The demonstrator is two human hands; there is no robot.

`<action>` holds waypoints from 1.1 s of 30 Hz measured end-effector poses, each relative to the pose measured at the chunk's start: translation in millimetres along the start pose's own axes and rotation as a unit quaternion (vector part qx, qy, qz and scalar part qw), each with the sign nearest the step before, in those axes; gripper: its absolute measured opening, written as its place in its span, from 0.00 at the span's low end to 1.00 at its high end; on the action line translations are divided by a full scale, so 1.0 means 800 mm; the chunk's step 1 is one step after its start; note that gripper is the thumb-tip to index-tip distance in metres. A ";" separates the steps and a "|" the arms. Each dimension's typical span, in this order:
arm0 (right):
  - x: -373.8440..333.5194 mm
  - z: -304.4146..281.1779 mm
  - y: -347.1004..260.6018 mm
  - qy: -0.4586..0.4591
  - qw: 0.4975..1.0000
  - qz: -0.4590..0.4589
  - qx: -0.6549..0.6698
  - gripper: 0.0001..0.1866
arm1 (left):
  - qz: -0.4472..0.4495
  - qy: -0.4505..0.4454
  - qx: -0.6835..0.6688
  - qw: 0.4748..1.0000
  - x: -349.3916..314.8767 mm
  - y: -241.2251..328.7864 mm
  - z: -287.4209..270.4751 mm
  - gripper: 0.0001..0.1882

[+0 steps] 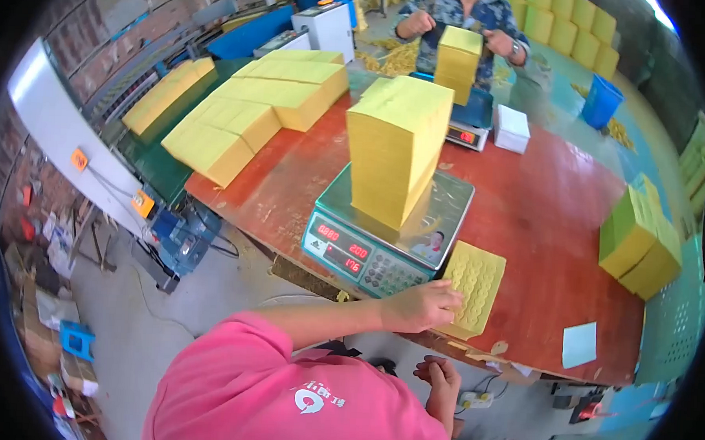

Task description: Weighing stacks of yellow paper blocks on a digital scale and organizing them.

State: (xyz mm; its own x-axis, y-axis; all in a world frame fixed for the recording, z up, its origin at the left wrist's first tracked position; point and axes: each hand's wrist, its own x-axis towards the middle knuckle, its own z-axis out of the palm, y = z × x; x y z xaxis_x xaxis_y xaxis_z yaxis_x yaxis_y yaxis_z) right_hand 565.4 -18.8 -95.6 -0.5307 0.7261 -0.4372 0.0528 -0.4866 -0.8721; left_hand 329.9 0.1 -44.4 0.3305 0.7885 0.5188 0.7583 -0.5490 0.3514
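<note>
My left hand [419,306] reaches across to a low stack of yellow paper [475,284] with rows of punched round patterns. Its bent fingers grip the stack's left edge. Below the table's front edge, my right hand [442,379] is held with the fingers curled together; whether anything is in them is hidden. Just beyond my left hand stands a teal digital scale [366,264] with lit red digits. A tall block of yellow paper [395,147] rests upright on its metal pan.
Rows of yellow paper blocks [251,109] lie at the table's far left, and more blocks [643,240] stand at the right. Across the red table [542,205], a co-worker [495,18] handles a paper block [458,63] on another scale. A pale sheet [579,345] lies front right.
</note>
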 end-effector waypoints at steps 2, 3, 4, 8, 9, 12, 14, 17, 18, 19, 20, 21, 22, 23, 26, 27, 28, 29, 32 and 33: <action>0.001 0.006 -0.004 -0.008 1.000 0.006 -0.015 0.11 | 0.013 -0.008 -0.006 1.000 0.000 0.001 0.000 0.04; 0.002 0.010 -0.007 -0.006 1.000 0.003 -0.018 0.11 | 0.004 0.000 -0.003 1.000 -0.001 0.001 0.002 0.04; 0.003 0.014 -0.008 -0.004 1.000 -0.001 -0.020 0.11 | 0.008 -0.004 0.002 1.000 0.000 0.000 0.002 0.04; 0.011 0.028 -0.003 -0.021 0.999 0.005 -0.032 0.11 | -0.009 -0.017 -0.010 1.000 -0.001 0.009 -0.009 0.05; 0.013 0.030 0.000 -0.027 0.999 0.013 -0.023 0.11 | -0.014 -0.014 -0.007 1.000 -0.003 0.012 -0.017 0.05; 0.021 0.043 0.007 -0.046 0.998 0.024 -0.035 0.11 | -0.029 0.076 -0.015 0.997 -0.038 0.009 -0.059 0.10; 0.023 0.058 0.010 -0.058 0.996 0.029 -0.057 0.11 | -0.072 0.077 0.070 0.992 -0.090 -0.014 -0.111 0.11; 0.037 0.087 0.012 -0.064 0.994 0.033 -0.087 0.11 | -0.168 0.110 0.191 0.961 -0.176 -0.096 -0.200 0.11; 0.042 0.100 0.014 -0.076 0.992 0.033 -0.094 0.11 | -0.257 0.136 0.153 0.944 -0.200 -0.123 -0.233 0.10; 0.046 0.113 0.016 -0.088 0.990 0.035 -0.101 0.11 | -0.320 0.175 0.178 0.914 -0.214 -0.146 -0.266 0.07; 0.052 0.128 0.018 -0.088 0.990 0.035 -0.104 0.11 | -0.319 0.185 0.205 0.906 -0.234 -0.180 -0.301 0.06; 0.060 0.146 0.019 -0.110 0.987 0.040 -0.109 0.11 | -0.319 0.194 0.233 0.898 -0.255 -0.218 -0.337 0.07; 0.067 0.166 0.023 -0.127 0.985 0.046 -0.112 0.11 | -0.335 0.171 0.255 0.891 -0.268 -0.255 -0.367 0.08; 0.075 0.186 0.029 -0.120 0.985 0.047 -0.113 0.11 | -0.340 0.153 0.261 0.891 -0.276 -0.287 -0.394 0.09; 0.101 0.248 0.047 -0.134 0.977 0.043 -0.162 0.11 | -0.385 0.072 0.296 0.871 -0.290 -0.389 -0.451 0.10; 0.107 0.271 0.053 -0.133 0.975 0.063 -0.168 0.11 | -0.380 0.070 0.290 0.876 -0.297 -0.419 -0.464 0.10; 0.112 0.292 0.054 -0.131 0.972 0.083 -0.175 0.11 | -0.352 0.072 0.310 0.881 -0.301 -0.448 -0.470 0.11; 0.116 0.314 0.054 -0.120 0.974 0.084 -0.173 0.11 | -0.322 0.074 0.329 0.885 -0.304 -0.477 -0.478 0.14; 0.116 0.369 0.059 -0.089 0.979 0.078 -0.167 0.12 | -0.260 0.038 0.325 0.909 -0.295 -0.558 -0.493 0.18; 0.115 0.381 0.070 -0.067 0.984 0.069 -0.151 0.12 | -0.271 -0.001 0.293 0.917 -0.295 -0.578 -0.501 0.23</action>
State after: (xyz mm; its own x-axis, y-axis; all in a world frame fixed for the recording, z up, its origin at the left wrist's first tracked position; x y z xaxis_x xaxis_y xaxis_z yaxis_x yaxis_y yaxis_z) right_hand 261.7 -127.4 -117.9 -0.6061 0.5836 -0.5404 0.3702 -0.3944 -0.8411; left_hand -323.7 -42.9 -17.1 -0.1836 0.9020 0.3907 0.9830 0.1665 0.0777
